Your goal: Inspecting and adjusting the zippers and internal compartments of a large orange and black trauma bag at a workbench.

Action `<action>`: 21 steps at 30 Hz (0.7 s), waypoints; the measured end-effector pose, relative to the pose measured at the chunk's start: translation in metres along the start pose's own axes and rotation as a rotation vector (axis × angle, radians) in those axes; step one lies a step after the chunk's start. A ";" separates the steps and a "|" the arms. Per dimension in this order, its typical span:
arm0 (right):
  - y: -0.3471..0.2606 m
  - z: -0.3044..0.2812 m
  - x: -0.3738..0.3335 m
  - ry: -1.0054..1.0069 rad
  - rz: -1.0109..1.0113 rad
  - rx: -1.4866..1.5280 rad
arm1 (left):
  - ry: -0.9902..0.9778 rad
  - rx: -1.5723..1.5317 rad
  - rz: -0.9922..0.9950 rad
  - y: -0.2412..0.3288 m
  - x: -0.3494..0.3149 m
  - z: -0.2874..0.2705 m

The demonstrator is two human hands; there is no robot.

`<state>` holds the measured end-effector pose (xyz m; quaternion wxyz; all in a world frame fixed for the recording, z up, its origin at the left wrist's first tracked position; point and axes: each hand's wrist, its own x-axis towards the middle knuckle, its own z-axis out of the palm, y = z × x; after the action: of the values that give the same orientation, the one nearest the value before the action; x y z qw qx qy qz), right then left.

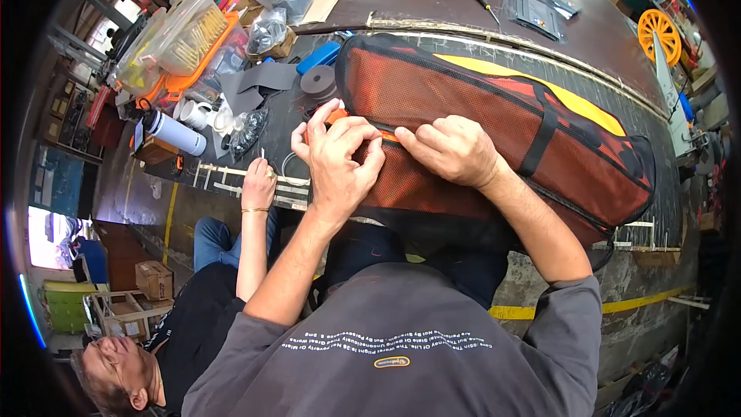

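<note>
Dark grey T-shirt (370, 386) right up close at 6 o'clock. Past that, one long red-and-black mesh bag (478, 100) on the counter (532, 60), sprawling from about 12 round to 3 o'clock. Looks boxy and holds its shape, so probably padded or with a stiffish frame under soft mesh. Wouldn't call it fragile, and would guess fairly light for the bulk, but can't see enough through the mesh to judge the load.

As for hands: left grip (340, 162) at roughly 10:30, thumb and forefinger curled into a ring by the bag's near-left end, just beside an orange piece (333, 117). Can't tell if grasping anything. Right grip (455, 150) at 2 o'clock, clenched, seemingly pinching the bag's orange-lined edge (386, 136).

For fiddly stuff, would pinch that edge like so: thin, bendy, likely not too slippery. For lifting, go for the black strap (544, 139) between 2 and 3 o'clock, plus a palm under the 3 o'clock end, otherwise likely to sag. Avoid hauling on bare mesh; might stretch or snag. Also mind the co-worker's hand (259, 181) over at 9 o'clock.
</note>
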<state>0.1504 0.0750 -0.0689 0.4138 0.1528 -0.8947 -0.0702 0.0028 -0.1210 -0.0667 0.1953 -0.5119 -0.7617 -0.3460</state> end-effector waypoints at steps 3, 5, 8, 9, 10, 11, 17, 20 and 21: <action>-0.002 0.002 -0.003 -0.001 0.012 -0.017 | 0.010 -0.012 0.019 -0.001 -0.001 0.002; -0.005 0.000 0.000 -0.008 -0.006 -0.057 | 0.011 -0.025 0.011 -0.003 -0.002 0.003; -0.010 0.000 0.004 -0.027 0.024 -0.064 | 0.009 -0.055 0.000 -0.005 -0.004 0.004; -0.010 0.002 0.002 -0.027 0.025 -0.066 | 0.004 -0.071 -0.002 -0.005 -0.004 0.004; -0.010 0.006 0.002 -0.019 0.052 -0.045 | 0.007 -0.072 -0.005 -0.007 -0.004 0.004; -0.010 0.008 0.002 -0.012 0.080 -0.025 | 0.011 -0.077 -0.005 -0.008 -0.004 0.004; -0.016 -0.009 0.007 0.013 0.185 0.044 | -0.001 -0.121 -0.034 -0.007 -0.002 0.001; -0.031 -0.024 0.004 0.056 0.452 0.198 | -0.019 -0.087 -0.046 -0.002 -0.004 -0.001; -0.039 -0.026 0.005 0.088 0.579 0.279 | -0.023 -0.082 -0.048 -0.001 -0.004 0.001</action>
<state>0.1756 0.0367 -0.0584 0.4300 -0.0499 -0.8833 0.1803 0.0037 -0.1233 -0.0704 0.1573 -0.5049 -0.7611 -0.3756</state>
